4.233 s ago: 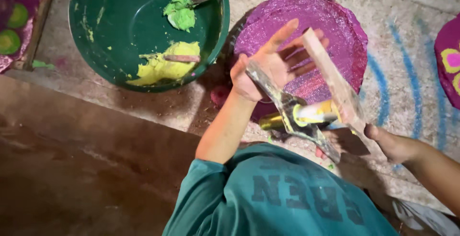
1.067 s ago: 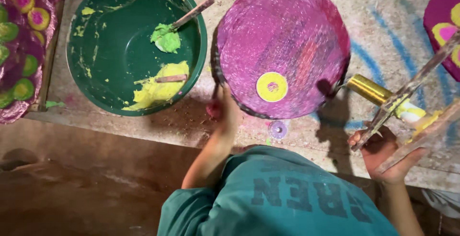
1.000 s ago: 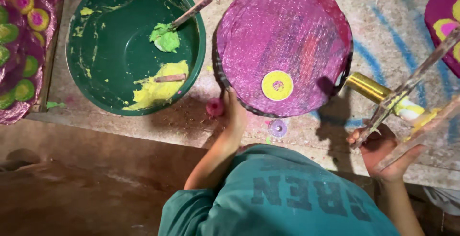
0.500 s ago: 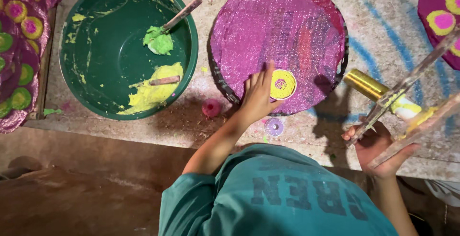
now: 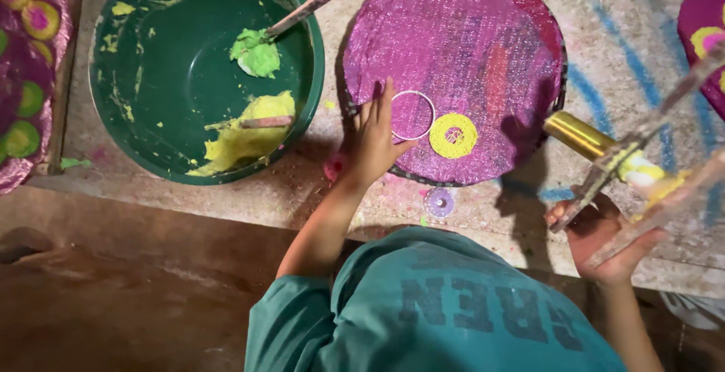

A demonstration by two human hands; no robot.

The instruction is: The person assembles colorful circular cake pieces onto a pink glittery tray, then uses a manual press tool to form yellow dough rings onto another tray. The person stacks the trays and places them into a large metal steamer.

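ring mould [image 5: 412, 114]: a thin white hoop, seen lying flat on the purple disc just left of the yellow ring; judged light, stiff and easily nudged, best taken by its rim between fingertip and thumb.
yellow ring [image 5: 453, 135]: a small ring of yellow paste with a pale centre, laid on the disc, apart from the hoop by a narrow gap; judged soft and easily smeared, so not to be touched on its face.
purple disc [image 5: 483, 32]: a round, glittery purple sheet spread over a dark-rimmed tray; judged thin and pliant, likely to wrinkle if dragged.
left hand [image 5: 370, 142]: laid open on the disc's near-left edge, fingers spread, the fingertips touching or just beside the hoop; nothing is clasped.
right hand [image 5: 608, 232]: closed around a clear, long-limbed frame tool [image 5: 649, 168], held off the bench at the right; a gold tube [image 5: 578, 134] is seen by its upper end.
green basin [image 5: 143, 126]: set left of the disc, holding yellow paste [image 5: 249, 126] and green paste [image 5: 258, 55], each with a wooden stick in it.
small purple cap [image 5: 439, 202]: lying on the bench just below the disc.
bench [image 5: 627, 47]: rough stone, streaked with blue.
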